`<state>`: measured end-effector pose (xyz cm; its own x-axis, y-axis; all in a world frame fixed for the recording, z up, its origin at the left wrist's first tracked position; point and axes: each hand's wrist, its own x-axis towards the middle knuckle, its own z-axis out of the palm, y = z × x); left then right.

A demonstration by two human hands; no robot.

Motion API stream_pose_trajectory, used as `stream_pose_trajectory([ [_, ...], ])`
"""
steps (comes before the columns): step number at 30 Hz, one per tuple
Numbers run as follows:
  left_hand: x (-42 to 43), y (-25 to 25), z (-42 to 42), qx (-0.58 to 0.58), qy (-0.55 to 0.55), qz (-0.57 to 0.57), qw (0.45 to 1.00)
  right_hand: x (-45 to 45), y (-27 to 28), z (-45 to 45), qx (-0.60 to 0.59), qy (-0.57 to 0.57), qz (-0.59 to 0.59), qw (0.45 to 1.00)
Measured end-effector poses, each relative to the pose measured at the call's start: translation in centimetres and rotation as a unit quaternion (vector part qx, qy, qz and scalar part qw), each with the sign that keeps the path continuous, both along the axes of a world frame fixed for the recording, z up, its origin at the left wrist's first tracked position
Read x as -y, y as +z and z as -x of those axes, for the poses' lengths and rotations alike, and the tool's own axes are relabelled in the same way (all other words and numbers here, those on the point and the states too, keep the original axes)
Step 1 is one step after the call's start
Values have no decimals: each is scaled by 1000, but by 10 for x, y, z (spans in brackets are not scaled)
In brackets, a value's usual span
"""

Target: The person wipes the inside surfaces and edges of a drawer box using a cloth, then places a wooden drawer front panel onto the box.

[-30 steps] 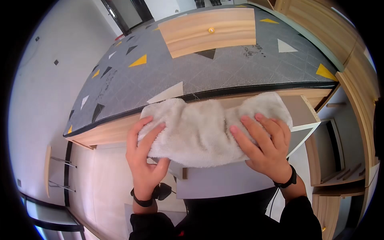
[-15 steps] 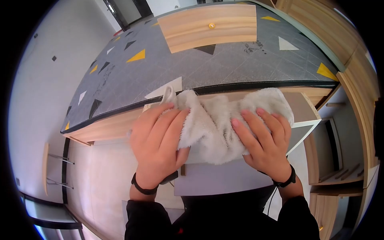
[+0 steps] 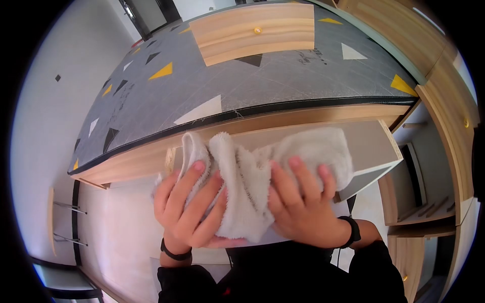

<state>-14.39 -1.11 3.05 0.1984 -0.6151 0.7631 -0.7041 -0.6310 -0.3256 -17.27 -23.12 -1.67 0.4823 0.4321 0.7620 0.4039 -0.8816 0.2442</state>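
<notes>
A fluffy white cloth (image 3: 245, 192) is bunched between my two hands in front of my body. My left hand (image 3: 189, 209) grips its left part, with the fingers curled over the folds. On the other side my right hand (image 3: 305, 207) holds the cloth from above, fingers bent into it and the thumb hidden. Behind and under the cloth is a drawer-like wooden box (image 3: 371, 146) with a pale inner surface and white edging; the cloth hides much of it. I cannot tell whether the cloth touches the box.
Beyond the box lies a grey patterned mattress (image 3: 273, 78) on a wooden bed frame. A wooden drawer front (image 3: 252, 40) with a round gold knob rests on it. Wooden cabinets (image 3: 442, 146) with open compartments stand at the right, and a white wall (image 3: 50, 126) at the left.
Both hands have drawn the cloth down toward my body and slightly left, uncovering more of the box. The right fingers have bunched the cloth closer to the left hand. The view has shifted slightly.
</notes>
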Motion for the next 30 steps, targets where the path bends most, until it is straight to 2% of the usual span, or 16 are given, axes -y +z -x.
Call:
stream_pose_trajectory([
  [1, -4, -4, 4, 0, 2, 2, 1000, -4, 5, 3, -13, 16, 37, 999],
  [3, -8, -13, 9, -21, 13, 79, 997, -8, 14, 0, 29, 10, 42, 999],
  [5, -9, -15, 11, -20, 20, 97, 995, -12, 27, -1, -9, 115, -1, 993],
  [6, -7, -16, 11, -22, 17, 115, 993, -11, 29, -2, -9, 115, -1, 993],
  [8, -7, -14, 11, -22, 28, 99, 994, -11, 32, -6, -28, 128, -63, 989],
  [11, -2, -12, 10, -31, 52, 71, 996, 6, 38, -11, -71, 142, -94, 983],
  [14, 24, -10, 7, -27, 80, 49, 995, 38, 49, -13, -125, 129, -97, 979],
  [18, 46, -9, -3, 14, 92, 21, 995, 60, 45, -17, -134, 116, -106, 978],
  [22, 62, -9, -24, 88, 81, -4, 993, 109, 45, -20, -122, 37, -125, 984],
  [30, 74, -4, -44, 126, 51, -41, 990, 144, 36, -31, -69, 10, -135, 988],
])
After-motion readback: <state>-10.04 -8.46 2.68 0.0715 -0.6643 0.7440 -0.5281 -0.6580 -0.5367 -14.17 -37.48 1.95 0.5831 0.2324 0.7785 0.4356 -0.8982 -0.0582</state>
